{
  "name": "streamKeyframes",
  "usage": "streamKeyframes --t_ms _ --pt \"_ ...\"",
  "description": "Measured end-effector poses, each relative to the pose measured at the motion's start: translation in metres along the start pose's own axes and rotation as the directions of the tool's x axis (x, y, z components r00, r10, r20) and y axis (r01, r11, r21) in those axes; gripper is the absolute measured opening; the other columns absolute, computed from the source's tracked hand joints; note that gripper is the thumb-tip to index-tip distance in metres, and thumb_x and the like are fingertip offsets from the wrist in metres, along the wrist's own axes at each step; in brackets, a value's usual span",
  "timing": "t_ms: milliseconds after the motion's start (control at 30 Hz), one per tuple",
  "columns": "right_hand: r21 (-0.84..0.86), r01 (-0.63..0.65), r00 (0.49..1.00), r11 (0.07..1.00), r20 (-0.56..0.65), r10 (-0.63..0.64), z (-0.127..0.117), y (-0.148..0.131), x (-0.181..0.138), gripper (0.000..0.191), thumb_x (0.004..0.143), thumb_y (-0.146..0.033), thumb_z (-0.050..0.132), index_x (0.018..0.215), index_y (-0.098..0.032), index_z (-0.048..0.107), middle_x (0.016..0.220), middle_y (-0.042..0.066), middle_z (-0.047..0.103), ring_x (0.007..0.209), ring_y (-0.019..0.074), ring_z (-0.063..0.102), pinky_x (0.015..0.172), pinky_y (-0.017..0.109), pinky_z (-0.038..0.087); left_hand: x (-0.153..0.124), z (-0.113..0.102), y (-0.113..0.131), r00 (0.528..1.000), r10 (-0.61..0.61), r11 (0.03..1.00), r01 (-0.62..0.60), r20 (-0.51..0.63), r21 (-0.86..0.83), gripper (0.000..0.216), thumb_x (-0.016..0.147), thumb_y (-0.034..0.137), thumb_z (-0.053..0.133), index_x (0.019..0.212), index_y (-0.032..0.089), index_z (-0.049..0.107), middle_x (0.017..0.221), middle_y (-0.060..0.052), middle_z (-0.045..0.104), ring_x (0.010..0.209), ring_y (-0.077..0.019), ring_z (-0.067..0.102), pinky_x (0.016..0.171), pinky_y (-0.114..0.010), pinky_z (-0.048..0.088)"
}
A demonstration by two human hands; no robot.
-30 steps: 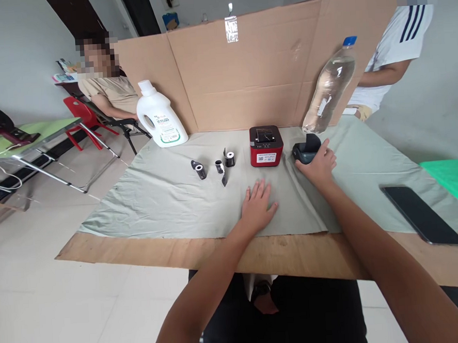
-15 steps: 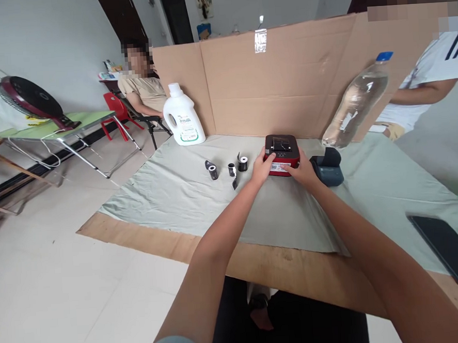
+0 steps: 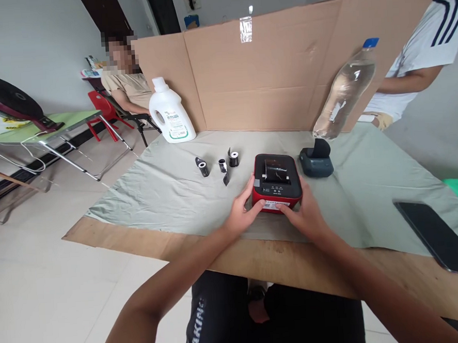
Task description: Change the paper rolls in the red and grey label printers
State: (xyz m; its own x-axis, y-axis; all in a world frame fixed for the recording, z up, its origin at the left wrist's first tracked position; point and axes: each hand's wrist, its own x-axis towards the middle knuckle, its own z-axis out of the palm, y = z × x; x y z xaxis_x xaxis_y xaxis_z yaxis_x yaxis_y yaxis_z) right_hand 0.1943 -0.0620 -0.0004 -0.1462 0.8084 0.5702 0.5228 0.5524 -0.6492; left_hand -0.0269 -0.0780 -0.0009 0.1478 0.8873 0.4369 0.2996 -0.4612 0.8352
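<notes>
Both hands clasp the red printer [image 3: 276, 181], which sits on the cloth-covered worktop [image 3: 140, 236]. The left hand [image 3: 241, 216] has its grip closed on the 8 o'clock corner, and the right hand [image 3: 305, 217] grips the 5 o'clock edge. Paper rolls [image 3: 232, 158] lie at its 11 o'clock, a dark printer [image 3: 316, 163] at 2 o'clock.

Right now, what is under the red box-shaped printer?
Wrinkled grey-green cloth lies under the red box-shaped printer, gripped by left hand and right hand. Anything directly beneath is covered.

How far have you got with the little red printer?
Done: the red printer sits near the table front edge. In hand: left hand and right hand grip its front corners. Not yet touched: the small rolls lying on the cloth.
</notes>
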Motion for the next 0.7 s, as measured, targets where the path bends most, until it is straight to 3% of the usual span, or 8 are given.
streamKeyframes --t_ms 233,367,500,567,700 --pt "-0.041 0.013 0.999 0.999 0.042 -0.012 0.002 -0.003 -0.007 0.103 0.088 -0.048 0.078 0.17 -0.029 0.019 0.161 0.018 0.047 0.149 0.0407 0.047 0.119 0.069 0.043 -0.007 -0.002 0.0 0.996 -0.088 0.995 0.088 -0.011 -0.044 0.067 0.103 0.048 0.056 0.164 0.028 0.04 0.169 -0.007 0.045 0.153 -0.0273 0.051 0.125 -0.045 0.049" --pt "-0.063 0.028 1.0 0.998 -0.007 -0.029 0.0 -0.007 -0.008 0.105 0.086 -0.047 0.08 0.17 -0.028 0.02 0.159 0.019 0.045 0.15 0.0416 0.043 0.121 0.071 0.04 -0.002 -0.01 0.002 0.981 0.098 0.995 -0.091 -0.166 0.049 0.047 0.106 0.042 0.052 0.15 0.027 0.057 0.151 -0.01 0.065 0.137 -0.0265 0.062 0.105 -0.044 0.059" --pt "-0.017 -0.009 1.0 1.0 -0.008 0.009 -0.002 -0.007 -0.009 0.101 0.086 -0.044 0.078 0.169 -0.032 0.021 0.16 0.018 0.04 0.149 0.0405 0.045 0.113 0.067 0.051 0.0 -0.016 -0.002 0.939 0.31 0.942 -0.282 -0.147 0.183 0.034 0.105 0.033 0.052 0.138 0.028 0.062 0.117 -0.007 0.079 0.107 -0.0226 0.068 0.09 -0.039 0.057" --pt "-0.004 -0.019 1.0 1.0 0.003 0.019 -0.003 -0.006 -0.01 0.099 0.087 -0.044 0.077 0.169 -0.032 0.023 0.158 0.018 0.042 0.147 0.0399 0.046 0.111 0.065 0.053 0.002 -0.016 -0.004 0.93 0.343 0.927 -0.311 -0.133 0.211 0.032 0.105 0.029 0.052 0.135 0.027 0.062 0.117 -0.007 0.078 0.105 -0.0215 0.067 0.089 -0.037 0.055" --pt "-0.02 -0.028 0.999 0.999 0.018 0.028 -0.004 -0.005 -0.01 0.095 0.088 -0.044 0.076 0.168 -0.029 0.027 0.157 0.018 0.045 0.148 0.0384 0.045 0.119 0.065 0.045 0.005 -0.014 -0.008 0.929 0.339 0.924 -0.3 -0.146 0.237 0.028 0.105 0.029 0.05 0.13 0.025 0.063 0.119 -0.008 0.076 0.102 -0.0207 0.067 0.085 -0.034 0.054"
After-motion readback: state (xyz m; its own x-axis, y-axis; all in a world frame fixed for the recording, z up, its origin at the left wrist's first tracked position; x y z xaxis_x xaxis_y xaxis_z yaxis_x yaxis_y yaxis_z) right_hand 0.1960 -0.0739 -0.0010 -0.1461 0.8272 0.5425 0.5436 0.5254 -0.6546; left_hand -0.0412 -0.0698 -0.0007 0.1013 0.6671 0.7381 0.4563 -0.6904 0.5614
